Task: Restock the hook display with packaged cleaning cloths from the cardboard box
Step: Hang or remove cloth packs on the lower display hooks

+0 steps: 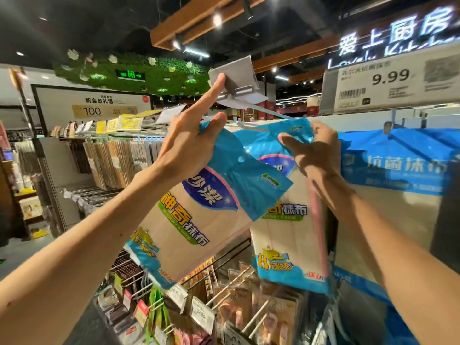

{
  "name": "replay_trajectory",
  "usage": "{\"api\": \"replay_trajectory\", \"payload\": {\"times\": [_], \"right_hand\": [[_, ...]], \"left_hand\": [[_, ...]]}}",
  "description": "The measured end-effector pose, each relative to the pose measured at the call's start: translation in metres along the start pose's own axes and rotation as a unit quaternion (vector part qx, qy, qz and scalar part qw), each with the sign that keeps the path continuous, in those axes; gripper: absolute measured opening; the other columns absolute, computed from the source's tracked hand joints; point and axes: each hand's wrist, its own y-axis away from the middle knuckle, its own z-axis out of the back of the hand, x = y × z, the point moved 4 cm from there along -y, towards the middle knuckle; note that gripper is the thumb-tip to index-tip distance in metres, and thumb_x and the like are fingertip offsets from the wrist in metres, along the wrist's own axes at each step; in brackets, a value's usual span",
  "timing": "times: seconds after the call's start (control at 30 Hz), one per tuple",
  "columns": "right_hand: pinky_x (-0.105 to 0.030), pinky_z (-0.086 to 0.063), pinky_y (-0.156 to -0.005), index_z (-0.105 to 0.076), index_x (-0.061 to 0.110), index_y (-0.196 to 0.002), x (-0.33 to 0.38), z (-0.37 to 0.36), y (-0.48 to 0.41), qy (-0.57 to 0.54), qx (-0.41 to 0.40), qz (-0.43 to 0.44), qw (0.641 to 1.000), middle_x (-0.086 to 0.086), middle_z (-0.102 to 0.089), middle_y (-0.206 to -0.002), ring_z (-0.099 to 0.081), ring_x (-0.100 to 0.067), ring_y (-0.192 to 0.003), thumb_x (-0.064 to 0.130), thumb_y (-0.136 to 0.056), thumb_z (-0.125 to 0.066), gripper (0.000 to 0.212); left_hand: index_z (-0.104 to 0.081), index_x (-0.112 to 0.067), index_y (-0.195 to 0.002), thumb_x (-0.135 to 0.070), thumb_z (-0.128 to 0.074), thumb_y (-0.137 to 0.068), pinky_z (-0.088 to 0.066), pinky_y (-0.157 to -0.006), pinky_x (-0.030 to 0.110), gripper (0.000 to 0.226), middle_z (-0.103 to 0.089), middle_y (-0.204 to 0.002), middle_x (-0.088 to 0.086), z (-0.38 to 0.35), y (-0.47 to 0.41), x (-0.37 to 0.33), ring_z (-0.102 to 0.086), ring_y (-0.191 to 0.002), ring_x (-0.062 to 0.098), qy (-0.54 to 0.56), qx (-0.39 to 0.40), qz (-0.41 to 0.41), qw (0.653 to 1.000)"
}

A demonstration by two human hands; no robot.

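My left hand (191, 138) pinches the blue top flap of a cleaning cloth pack (189, 220), which hangs tilted. Its index finger reaches up and lifts the grey price-tag flap (232, 79) at the tip of a metal display hook (268, 112). My right hand (315, 150) grips the blue header of a second cloth pack (286, 235) that hangs under that hook, close to the first pack. Both packs are blue at top and bottom with cream cloth showing in the middle. The cardboard box is out of view.
More blue cloth packs (398, 165) hang to the right under a 9.99 price label (390, 80). Below are hooks with small packaged goods and price tags (202, 311). Racks of hanging items (112, 158) fill the left aisle.
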Motion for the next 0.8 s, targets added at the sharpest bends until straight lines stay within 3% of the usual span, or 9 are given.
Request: {"api": "replay_trajectory", "payload": {"times": [0.07, 0.13, 0.23, 0.3, 0.37, 0.43, 0.57, 0.7, 0.8], "right_hand": [[-0.041, -0.051, -0.081, -0.052, 0.027, -0.099, 0.012, 0.011, 0.015, -0.02, -0.065, 0.089, 0.994, 0.0, -0.063, -0.097, -0.061, -0.02, -0.091, 0.052, -0.073, -0.077, 0.044], [-0.028, -0.047, -0.07, -0.053, 0.022, -0.091, 0.03, 0.026, 0.032, -0.07, -0.087, 0.128, 0.985, 0.003, -0.06, -0.085, -0.058, -0.009, -0.079, 0.057, -0.081, -0.068, 0.039], [-0.023, -0.051, -0.069, -0.07, 0.019, -0.09, 0.041, 0.017, 0.059, -0.153, 0.182, 0.0, 0.971, 0.004, -0.073, -0.084, -0.068, -0.003, -0.081, 0.072, -0.08, -0.054, 0.056], [-0.033, -0.055, -0.086, -0.075, 0.025, -0.096, 0.038, 0.006, 0.074, -0.132, 0.29, -0.014, 0.948, 0.007, -0.076, -0.098, -0.071, -0.01, -0.096, 0.058, -0.084, -0.066, 0.037], [-0.037, -0.058, -0.085, -0.075, 0.024, -0.091, 0.042, 0.002, 0.073, -0.139, 0.228, 0.014, 0.964, 0.004, -0.077, -0.095, -0.072, -0.014, -0.093, 0.031, -0.087, -0.074, 0.008], [-0.034, -0.06, -0.076, -0.073, 0.024, -0.084, 0.049, 0.001, 0.066, -0.169, 0.172, 0.007, 0.97, 0.003, -0.077, -0.087, -0.073, -0.016, -0.084, 0.021, -0.087, -0.074, 0.004], [-0.036, -0.061, -0.073, -0.069, 0.028, -0.071, 0.061, -0.005, 0.053, -0.128, 0.118, 0.038, 0.984, 0.01, -0.072, -0.073, -0.072, -0.015, -0.078, 0.025, -0.087, -0.075, 0.017], [-0.042, -0.061, -0.073, -0.075, 0.02, -0.087, 0.07, -0.013, 0.043, -0.032, 0.092, 0.069, 0.993, -0.001, -0.074, -0.081, -0.072, -0.017, -0.076, 0.033, -0.086, -0.074, 0.014], [-0.043, -0.062, -0.072, -0.073, 0.016, -0.094, 0.073, -0.015, 0.034, -0.008, 0.09, 0.067, 0.994, -0.004, -0.074, -0.084, -0.073, -0.018, -0.077, 0.036, -0.087, -0.072, 0.021]], "left_hand": [[-0.03, -0.037, -0.153, -0.019, -0.047, -0.105, -0.052, -0.073, 0.01, 0.054, -0.033, -0.155, -0.017, -0.001, 0.0, 0.001, -0.054, -0.098, -0.025, 0.006, -0.016, 0.0, 1.0], [-0.032, -0.041, -0.152, -0.023, -0.047, -0.105, -0.055, -0.074, 0.013, 0.052, -0.035, -0.155, -0.018, -0.001, 0.001, 0.003, -0.056, -0.103, -0.02, -0.006, -0.035, 0.0, 0.999], [-0.036, -0.038, -0.151, -0.023, -0.046, -0.105, -0.051, -0.078, 0.009, 0.049, -0.04, -0.153, -0.014, -0.003, 0.001, 0.0, -0.054, -0.12, -0.007, -0.002, -0.056, -0.001, 0.998], [-0.039, -0.033, -0.15, -0.022, -0.046, -0.105, -0.047, -0.072, 0.004, 0.046, -0.043, -0.151, -0.011, -0.006, 0.0, -0.005, -0.055, -0.107, -0.018, 0.017, -0.066, 0.006, 0.998], [-0.042, -0.031, -0.148, -0.024, -0.046, -0.105, -0.046, -0.065, 0.004, 0.044, -0.05, -0.144, -0.011, -0.006, 0.0, -0.01, -0.055, -0.089, -0.026, 0.024, -0.069, 0.015, 0.997], [-0.045, -0.028, -0.147, -0.026, -0.051, -0.103, -0.048, -0.065, 0.006, 0.045, -0.06, -0.127, -0.018, -0.002, 0.001, -0.012, -0.059, -0.085, -0.023, 0.048, -0.055, 0.017, 0.997], [-0.043, -0.027, -0.149, -0.017, -0.067, -0.093, -0.059, -0.069, 0.021, 0.062, -0.068, -0.11, -0.013, 0.01, -0.001, -0.007, -0.07, -0.086, -0.003, 0.065, 0.0, 0.027, 0.998], [-0.038, -0.028, -0.151, -0.017, -0.067, -0.094, -0.06, -0.071, 0.028, 0.065, -0.067, -0.081, 0.001, 0.009, -0.003, 0.0, -0.061, -0.072, 0.0, -0.046, -0.032, -0.026, 0.998], [-0.039, -0.023, -0.15, -0.015, -0.064, -0.095, -0.062, -0.075, 0.03, 0.061, -0.071, -0.108, -0.003, 0.004, -0.007, 0.004, -0.068, -0.087, 0.003, -0.017, -0.054, -0.039, 0.998]]}}
